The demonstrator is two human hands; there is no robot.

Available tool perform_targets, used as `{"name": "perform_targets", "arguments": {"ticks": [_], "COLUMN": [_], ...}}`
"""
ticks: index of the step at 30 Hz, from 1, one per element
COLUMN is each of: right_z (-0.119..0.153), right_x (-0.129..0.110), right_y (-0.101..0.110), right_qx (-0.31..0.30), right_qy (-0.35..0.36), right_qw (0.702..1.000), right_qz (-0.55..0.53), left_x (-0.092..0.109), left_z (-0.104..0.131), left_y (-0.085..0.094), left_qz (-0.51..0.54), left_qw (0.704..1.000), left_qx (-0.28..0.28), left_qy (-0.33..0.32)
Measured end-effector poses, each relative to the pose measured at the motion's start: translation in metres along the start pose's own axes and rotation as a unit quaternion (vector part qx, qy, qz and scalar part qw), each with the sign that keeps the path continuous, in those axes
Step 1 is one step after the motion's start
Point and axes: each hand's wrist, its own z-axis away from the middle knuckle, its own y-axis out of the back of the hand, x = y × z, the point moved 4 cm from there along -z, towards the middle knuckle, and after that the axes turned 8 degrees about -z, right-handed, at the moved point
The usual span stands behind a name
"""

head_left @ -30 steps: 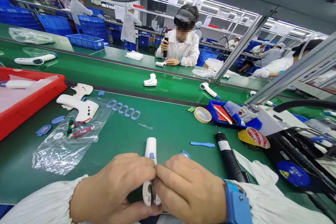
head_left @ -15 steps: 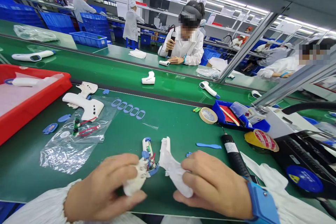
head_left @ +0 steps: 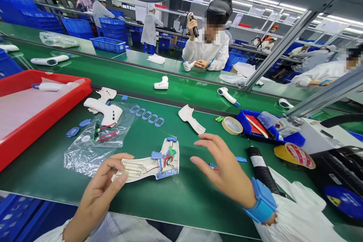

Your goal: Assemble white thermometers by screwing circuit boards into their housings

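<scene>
My left hand (head_left: pixel 109 181) grips the handle end of a white thermometer half-shell (head_left: pixel 151 164), its inside turned up. Battery springs, red wires, a green circuit board and blue plastic parts show in it. My right hand (head_left: pixel 224 170) is held above the mat with its fingers apart and nothing in them. Just beyond its fingertips lies the other white shell half (head_left: pixel 191 118). A blue flat tool (head_left: pixel 241 159) and a small blue piece are partly hidden by the right hand. A blue wrist strap (head_left: pixel 261 200) circles my right wrist.
Left are a red tray (head_left: pixel 51 115), white shells (head_left: pixel 104 109) and a clear bag (head_left: pixel 82 159) with wired boards. Blue rings (head_left: pixel 146 116) lie mid-table. Right stand an electric screwdriver (head_left: pixel 262 170), tape roll (head_left: pixel 232 125) and blue bin (head_left: pixel 297 140). A co-worker (head_left: pixel 211 38) sits across the green conveyor (head_left: pixel 190 85).
My right hand has let go of its shell half, which now lies farther back on the table. The left-hand shell has turned to show its inside. The co-worker's screwdriver has risen.
</scene>
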Motion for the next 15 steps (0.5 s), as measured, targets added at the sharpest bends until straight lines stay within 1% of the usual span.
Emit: {"name": "perform_targets", "arguments": {"ticks": [1, 3, 5, 6, 8, 10, 12, 15], "right_z": [0.004, 0.013, 0.019, 0.021, 0.024, 0.027, 0.029, 0.032], "right_x": [-0.003, -0.007, -0.005, -0.004, -0.001, 0.002, 0.004, 0.005], "right_y": [-0.004, -0.014, -0.023, -0.027, -0.033, -0.037, -0.037, -0.034], "right_qx": [-0.027, -0.069, -0.087, -0.090, -0.093, -0.087, -0.075, -0.058], "right_qy": [-0.037, -0.124, -0.188, -0.206, -0.227, -0.241, -0.250, -0.251], "right_qw": [0.997, 0.975, 0.938, 0.917, 0.871, 0.832, 0.813, 0.805], "right_qz": [-0.057, -0.169, -0.277, -0.329, -0.426, -0.492, -0.520, -0.534], "left_x": [-0.001, -0.002, -0.002, 0.000, 0.003, 0.006, 0.009, 0.011], "left_z": [0.001, 0.002, 0.003, 0.003, 0.004, 0.005, 0.007, 0.009], "left_y": [-0.002, -0.007, -0.012, -0.014, -0.020, -0.026, -0.031, -0.037], "left_qz": [0.014, 0.028, 0.020, 0.012, -0.006, -0.016, -0.020, -0.033], "left_qw": [1.000, 0.999, 0.999, 0.999, 0.998, 0.998, 0.998, 0.996], "left_qx": [-0.009, -0.022, -0.035, -0.041, -0.054, -0.059, -0.063, -0.081], "left_qy": [0.006, 0.013, 0.014, 0.010, -0.005, -0.018, -0.020, -0.026]}}
